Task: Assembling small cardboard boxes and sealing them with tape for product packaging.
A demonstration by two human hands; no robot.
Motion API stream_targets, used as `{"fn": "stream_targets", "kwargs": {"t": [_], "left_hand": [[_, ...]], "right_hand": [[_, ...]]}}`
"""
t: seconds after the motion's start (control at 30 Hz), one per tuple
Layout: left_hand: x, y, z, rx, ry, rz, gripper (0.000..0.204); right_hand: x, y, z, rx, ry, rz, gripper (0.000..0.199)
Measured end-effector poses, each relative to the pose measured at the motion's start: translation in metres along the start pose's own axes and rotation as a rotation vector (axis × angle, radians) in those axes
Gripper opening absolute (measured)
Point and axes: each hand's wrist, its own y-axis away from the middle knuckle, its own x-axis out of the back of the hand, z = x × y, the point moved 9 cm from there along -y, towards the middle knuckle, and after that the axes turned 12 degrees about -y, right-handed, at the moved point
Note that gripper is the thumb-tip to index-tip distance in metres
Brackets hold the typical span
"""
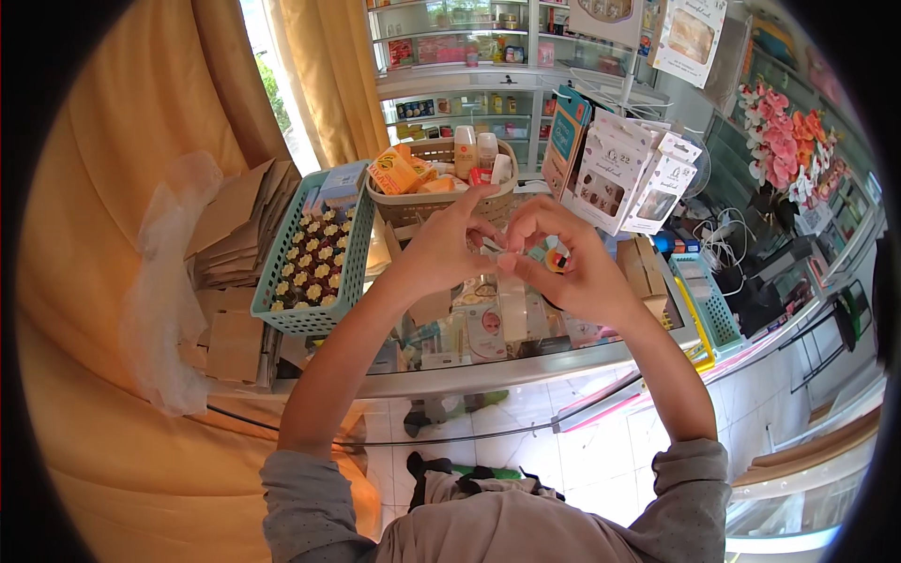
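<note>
Above the glass counter [450, 361], my two hands meet fingertip to fingertip. My left hand [441, 246] is closed at the fingers, its thumb raised, against a small pale piece [492, 246] too small to name. From the other side my right hand [572, 267] pinches at the same spot with thumb and forefinger. Beneath the fingertips shows a clear, pale strip [512, 310]; whether it hangs from them or lies on the counter, I cannot tell. Small colourful items [556, 256] appear within the curl of my right hand, held or behind it, which is unclear.
Left stands a green basket [282, 317] of flower-topped items, beside stacked cardboard [235, 235]. Behind my hands, a woven basket [394, 208] holds bottles and orange packs. Boxed press-on nails [610, 174] hang at right, near a blue basket [723, 314] and white cables [727, 239].
</note>
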Motion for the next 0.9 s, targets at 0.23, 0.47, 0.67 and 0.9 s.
{"fn": "stream_targets", "kwargs": {"t": [0.23,0.47,0.67,0.9], "left_hand": [[-0.005,0.001,-0.001,-0.075,0.108,0.014,0.091],[-0.003,0.003,0.001,-0.082,-0.010,0.035,0.088],[-0.004,0.003,0.007,-0.056,-0.044,0.022,0.086],[-0.003,0.009,0.021,-0.046,-0.077,0.046,0.083]], "right_hand": [[-0.018,-0.005,0.003,0.013,0.013,-0.082,0.014],[-0.015,-0.006,0.021,-0.028,0.077,0.009,0.019],[-0.003,-0.004,0.018,-0.122,0.089,0.121,0.035],[0.028,0.008,0.042,-0.110,0.101,0.258,0.029]]}}
